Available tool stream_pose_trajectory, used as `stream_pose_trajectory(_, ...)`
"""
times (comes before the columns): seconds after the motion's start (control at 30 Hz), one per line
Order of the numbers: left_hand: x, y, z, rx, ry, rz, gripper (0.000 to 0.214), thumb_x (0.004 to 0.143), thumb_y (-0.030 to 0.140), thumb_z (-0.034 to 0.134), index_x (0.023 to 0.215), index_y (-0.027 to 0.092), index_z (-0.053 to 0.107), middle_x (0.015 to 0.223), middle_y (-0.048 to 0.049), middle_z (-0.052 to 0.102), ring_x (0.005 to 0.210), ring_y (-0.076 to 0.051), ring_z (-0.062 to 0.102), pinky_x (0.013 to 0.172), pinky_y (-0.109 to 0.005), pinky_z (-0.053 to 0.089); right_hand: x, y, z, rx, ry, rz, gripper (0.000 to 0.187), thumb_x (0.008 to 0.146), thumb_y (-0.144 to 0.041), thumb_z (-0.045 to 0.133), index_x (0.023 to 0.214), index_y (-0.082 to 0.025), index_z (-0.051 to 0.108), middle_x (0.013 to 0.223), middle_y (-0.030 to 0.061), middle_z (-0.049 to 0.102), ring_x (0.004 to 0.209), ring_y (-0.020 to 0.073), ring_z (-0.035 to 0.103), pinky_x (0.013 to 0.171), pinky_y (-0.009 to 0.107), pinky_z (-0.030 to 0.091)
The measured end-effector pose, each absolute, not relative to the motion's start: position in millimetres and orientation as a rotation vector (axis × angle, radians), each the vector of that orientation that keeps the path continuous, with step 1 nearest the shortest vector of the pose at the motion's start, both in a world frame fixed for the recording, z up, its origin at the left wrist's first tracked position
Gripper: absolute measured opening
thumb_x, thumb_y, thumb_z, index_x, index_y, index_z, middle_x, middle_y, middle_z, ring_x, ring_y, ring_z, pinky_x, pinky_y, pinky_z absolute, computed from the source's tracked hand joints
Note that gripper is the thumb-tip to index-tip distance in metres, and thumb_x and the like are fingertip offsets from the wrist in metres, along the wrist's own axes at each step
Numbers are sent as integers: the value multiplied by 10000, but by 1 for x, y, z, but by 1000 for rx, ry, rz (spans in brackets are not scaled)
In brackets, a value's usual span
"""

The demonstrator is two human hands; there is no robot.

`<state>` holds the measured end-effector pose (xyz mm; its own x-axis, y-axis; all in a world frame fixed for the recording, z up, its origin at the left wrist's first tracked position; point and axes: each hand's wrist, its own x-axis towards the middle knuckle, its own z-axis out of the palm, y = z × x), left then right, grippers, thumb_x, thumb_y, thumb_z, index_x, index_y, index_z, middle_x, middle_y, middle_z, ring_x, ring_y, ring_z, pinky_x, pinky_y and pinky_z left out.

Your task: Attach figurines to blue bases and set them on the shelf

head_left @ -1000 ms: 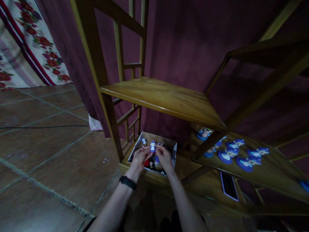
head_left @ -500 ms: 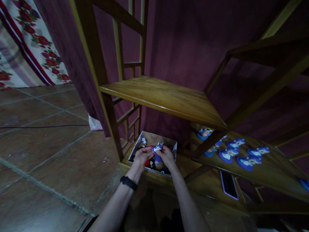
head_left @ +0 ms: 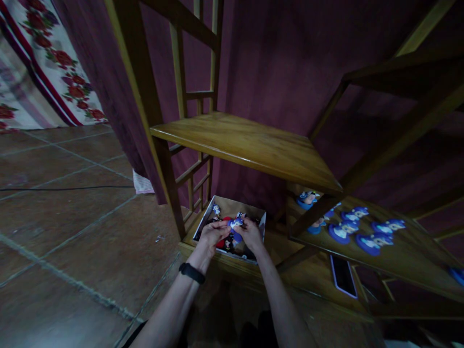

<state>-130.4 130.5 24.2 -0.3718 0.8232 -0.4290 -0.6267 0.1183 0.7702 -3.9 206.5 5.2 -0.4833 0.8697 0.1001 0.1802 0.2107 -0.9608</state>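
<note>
One blue-and-white figurine (head_left: 236, 223) is pinched in the fingers of the left hand (head_left: 213, 235) and right hand (head_left: 251, 234), its long axis tipped sideways: base toward the left hand, head toward the right hand. Beneath both hands, one open box (head_left: 253, 212) holds jumbled figures (head_left: 216, 209), too crowded to count. Right of the right hand are at least seven shelf figurines (head_left: 343, 232) and one phone (head_left: 343, 275).
</note>
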Motion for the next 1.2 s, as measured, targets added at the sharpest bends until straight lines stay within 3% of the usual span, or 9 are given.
stream_pose_trajectory(0.47,-133,135,27,202,1207,1542,238,617,-27,685,805,118,660,642,-40,673,521,-97,622,538,-186,522,-8,207,2,-881,-1715,1481,207,709,-284,581,880,-192,651,851,20,689,766,176,630,727,295,486)
stream_pose_trajectory(0.6,-136,136,27,171,1176,1525,239,658,-24,647,856,108,667,673,-62,687,558,-116,644,567,-201,534,-7,210,1,-918,-1627,1486,228,697,-319,588,873,-197,667,817,11,680,715,152,608,661,263,487)
stream_pose_trajectory(0.73,-140,137,25,114,1084,1485,230,695,-34,604,880,92,660,704,-81,694,585,-126,654,573,-196,539,-7,208,0,-1033,-1514,1499,270,679,-363,607,895,-217,674,914,18,678,755,159,612,618,260,500)
stream_pose_trajectory(0.83,-140,138,24,70,1025,1472,227,714,-38,585,891,89,648,714,-82,692,593,-128,658,568,-189,542,-9,205,1,-1057,-1441,1547,305,658,-377,634,918,-222,679,978,27,672,799,174,625,661,287,521)
stream_pose_trajectory(1.03,-139,139,23,-34,989,1489,186,738,-42,558,854,85,631,686,-70,680,577,-127,656,545,-178,543,-13,203,2,-1004,-1349,1653,348,650,-373,663,944,-189,691,853,45,697,769,190,648,754,358,528)
stream_pose_trajectory(1.2,-140,140,23,-52,994,1470,164,744,-37,556,826,89,621,672,-68,676,570,-128,655,551,-189,546,-12,206,-2,-979,-1436,1607,322,679,-374,647,956,-217,696,876,38,702,768,194,658,769,369,527)
